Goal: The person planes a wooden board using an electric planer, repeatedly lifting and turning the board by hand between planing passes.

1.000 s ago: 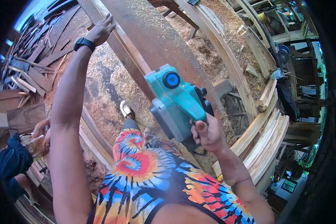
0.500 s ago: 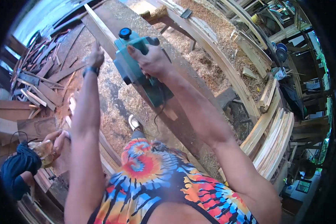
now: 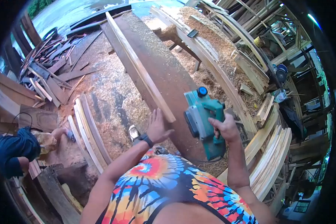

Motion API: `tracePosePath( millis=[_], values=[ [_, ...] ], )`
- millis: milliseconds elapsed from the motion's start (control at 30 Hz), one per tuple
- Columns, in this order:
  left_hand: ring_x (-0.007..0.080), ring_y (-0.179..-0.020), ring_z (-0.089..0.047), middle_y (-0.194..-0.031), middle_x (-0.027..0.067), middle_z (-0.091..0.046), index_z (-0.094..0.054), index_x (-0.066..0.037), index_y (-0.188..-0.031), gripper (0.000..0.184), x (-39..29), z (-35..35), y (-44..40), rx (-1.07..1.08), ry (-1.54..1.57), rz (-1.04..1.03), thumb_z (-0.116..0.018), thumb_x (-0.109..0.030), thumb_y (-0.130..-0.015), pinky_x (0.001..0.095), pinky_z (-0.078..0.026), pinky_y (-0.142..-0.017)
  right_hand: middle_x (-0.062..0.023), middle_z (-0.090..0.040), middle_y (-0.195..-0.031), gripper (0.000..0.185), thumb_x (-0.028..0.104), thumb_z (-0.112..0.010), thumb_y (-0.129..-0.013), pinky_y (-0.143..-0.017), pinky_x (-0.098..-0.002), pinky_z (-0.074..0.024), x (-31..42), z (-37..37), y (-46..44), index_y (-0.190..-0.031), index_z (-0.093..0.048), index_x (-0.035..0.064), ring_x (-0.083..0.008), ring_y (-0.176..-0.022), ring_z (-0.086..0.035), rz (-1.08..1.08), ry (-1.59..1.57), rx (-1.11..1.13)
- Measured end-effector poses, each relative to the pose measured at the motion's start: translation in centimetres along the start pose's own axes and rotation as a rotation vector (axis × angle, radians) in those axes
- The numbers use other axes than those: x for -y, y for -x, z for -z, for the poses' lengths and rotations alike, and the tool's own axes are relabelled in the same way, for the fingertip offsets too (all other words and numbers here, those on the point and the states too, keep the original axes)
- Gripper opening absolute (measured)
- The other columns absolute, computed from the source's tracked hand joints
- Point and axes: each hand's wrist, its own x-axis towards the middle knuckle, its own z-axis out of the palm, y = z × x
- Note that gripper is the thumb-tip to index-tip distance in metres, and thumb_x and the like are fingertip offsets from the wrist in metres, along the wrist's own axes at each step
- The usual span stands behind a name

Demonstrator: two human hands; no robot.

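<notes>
My right hand (image 3: 226, 128) is wrapped round the rear handle of a green electric planer (image 3: 202, 118), which has a dark round knob at its front. The planer is to the right of a long, narrow wooden strip (image 3: 140, 69), apart from it. That strip lies lengthwise along a brown workbench board (image 3: 153, 50). My left hand (image 3: 158, 127), with a dark band on its wrist, is open with fingers spread beside the strip's near end. Whether its fingertips touch the wood I cannot tell.
Shavings cover the ground (image 3: 110, 97). Curved wooden pieces (image 3: 89, 132) lie on the left, with more stacked timber (image 3: 270, 160) on the right. A scrap-wood heap (image 3: 50, 71) is at the far left. Another person (image 3: 16, 149) is at the lower left.
The planer has come off the strip, moving right and back toward me in my right hand. My left hand has moved from beside the far part of the strip to its near end.
</notes>
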Motion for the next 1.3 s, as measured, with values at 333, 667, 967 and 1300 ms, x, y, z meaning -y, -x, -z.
tracePosePath(
  millis=[333,667,967,1300],
  values=[
    [0.0485,-0.122,-0.054,-0.138,0.0355,-0.049,-0.025,0.014,-0.149,0.112,-1.7,-3.6,-3.4,-0.383,-0.094,0.169,-0.078,-0.053,-0.077,0.0570,-0.043,-0.100,0.0004,-0.056,-0.065,0.025,0.019,-0.076,-0.089,-0.041,-0.0276,-0.0409,-12.5,5.5,3.3,-0.104,-0.063,0.0032,-0.0096,-0.046,-0.051,-0.121,-0.062,-0.104],
    [0.0395,-0.067,-0.070,-0.072,0.0194,-0.069,-0.056,0.005,-0.120,0.057,-13.5,18.8,-3.6,-0.403,-0.047,0.155,-0.074,-0.031,-0.080,0.0470,-0.057,-0.060,0.0004,-0.058,-0.064,0.033,0.010,-0.079,-0.084,-0.044,-0.0279,-0.0414,-18.2,7.0,2.7,-0.113,-0.066,0.0030,-0.0100,-0.048,-0.052,-0.068,-0.035,-0.083],
    [0.0413,-0.065,-0.070,-0.068,0.0190,-0.068,-0.065,0.000,-0.095,0.043,-17.2,28.3,-7.4,-0.819,-0.353,0.006,-0.069,-0.040,-0.080,0.0509,-0.057,-0.063,-0.0009,-0.058,-0.063,0.034,0.008,-0.077,-0.083,-0.043,-0.0289,-0.0415,-18.7,6.9,2.5,-0.114,-0.065,0.0011,-0.0109,-0.046,-0.052,-0.011,-0.007,-0.099],
    [0.0422,-0.073,-0.071,-0.074,0.0221,-0.071,-0.068,-0.001,-0.082,0.042,-18.9,29.9,-8.2,-0.741,-0.296,0.153,-0.071,-0.043,-0.080,0.0509,-0.057,-0.070,-0.0010,-0.057,-0.062,0.032,0.009,-0.079,-0.081,-0.043,-0.0289,-0.0419,-16.5,6.5,3.4,-0.109,-0.064,0.0020,-0.0108,-0.045,-0.052,-0.056,-0.100,-0.097]
  ],
)
